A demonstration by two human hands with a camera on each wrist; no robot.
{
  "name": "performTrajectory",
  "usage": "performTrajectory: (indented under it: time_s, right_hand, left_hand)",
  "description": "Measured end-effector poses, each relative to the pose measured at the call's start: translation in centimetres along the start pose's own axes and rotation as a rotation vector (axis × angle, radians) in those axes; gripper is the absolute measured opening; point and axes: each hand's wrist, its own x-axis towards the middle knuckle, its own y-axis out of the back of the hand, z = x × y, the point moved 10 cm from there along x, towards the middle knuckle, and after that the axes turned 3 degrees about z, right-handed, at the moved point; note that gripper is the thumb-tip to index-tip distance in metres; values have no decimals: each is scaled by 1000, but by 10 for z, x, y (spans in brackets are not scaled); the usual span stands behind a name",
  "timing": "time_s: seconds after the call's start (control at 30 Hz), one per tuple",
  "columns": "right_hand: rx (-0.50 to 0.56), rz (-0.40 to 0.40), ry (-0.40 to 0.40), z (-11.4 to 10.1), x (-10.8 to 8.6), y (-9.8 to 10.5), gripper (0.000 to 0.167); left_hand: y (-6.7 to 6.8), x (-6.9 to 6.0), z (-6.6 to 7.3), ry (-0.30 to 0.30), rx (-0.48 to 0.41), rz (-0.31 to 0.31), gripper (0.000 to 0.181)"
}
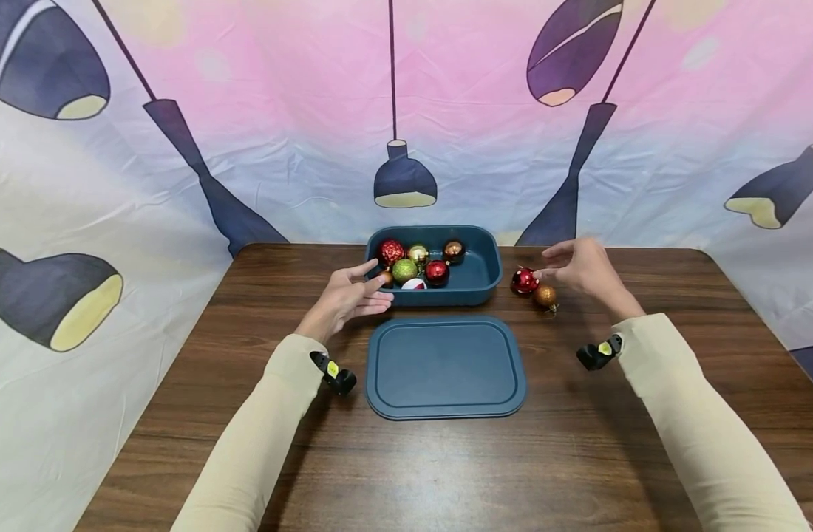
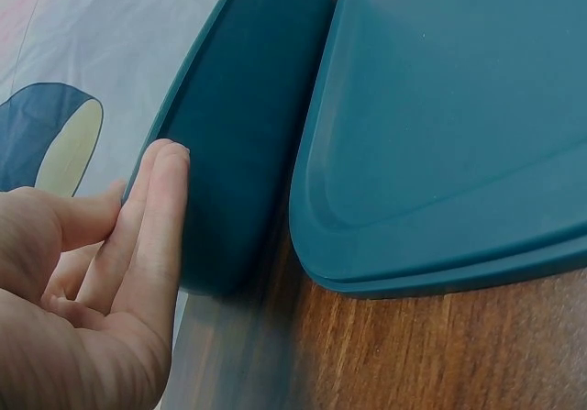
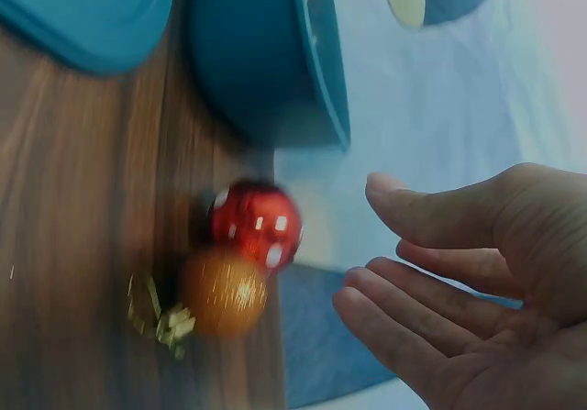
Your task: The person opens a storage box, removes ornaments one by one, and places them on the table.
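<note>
A deep blue rectangular container (image 1: 460, 295) holds several Christmas baubles, among them a green glitter one (image 1: 405, 270) and a plain red one (image 1: 437, 273). My left hand (image 1: 349, 297) is at the container's near left corner, its fingers straight along the outside and the thumb up by the rim. Whether it touches the wall is hard to tell. To the right of the container, a shiny red bauble (image 3: 257, 225) and an orange bauble (image 3: 223, 293) with a gold cap lie side by side on the table. Just beside them hovers my right hand (image 1: 582, 267), fingers spread and holding nothing.
A flat blue lid (image 1: 446, 367) lies on the wooden table (image 1: 433, 473) in front of the container. Close behind the table's far edge hangs a cloth backdrop (image 1: 313, 185) printed with lamps.
</note>
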Motion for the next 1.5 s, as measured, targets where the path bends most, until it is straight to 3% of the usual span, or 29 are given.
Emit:
performTrajectory:
  time_s: [0.67,1.23,1.5]
  right_hand:
    - [45,-138,129,-88,21,-73,43]
    - [2,-174,101,-89,45,-114,49]
    - [41,-167,69,-89,54,-131,51]
  left_hand:
    - [0,-1,0,3,-12,5,61]
    - [0,0,0,2,-23,12,60]
    - [0,-1,0,3,-19,15,59]
